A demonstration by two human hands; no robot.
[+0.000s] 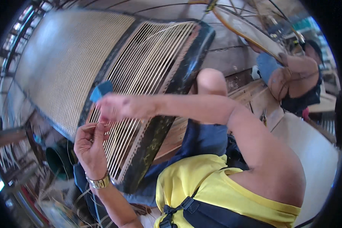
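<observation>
A dark-framed panel [159, 142] strung with pale cane strands [140, 72] leans across in front of me. My left hand [90, 142], wearing a metal watch [98, 181], is closed at the panel's near left edge. Its thumb and forefinger pinch a thin pale strand against the strung rows. Just above it my right hand [121, 107] is smeared by motion over the strands. It looks closed, and a blue piece [101, 91] of unclear kind sticks out from its far side. The right fingertips are close to the left ones.
A second, densely strung section [66, 60] adjoins the panel on the left. My bent knee [211, 81] is beside the frame's right edge. Another person [296, 76] sits at the far right, near a curved cane piece [239, 32]. A dark green bucket [59, 161] stands at lower left.
</observation>
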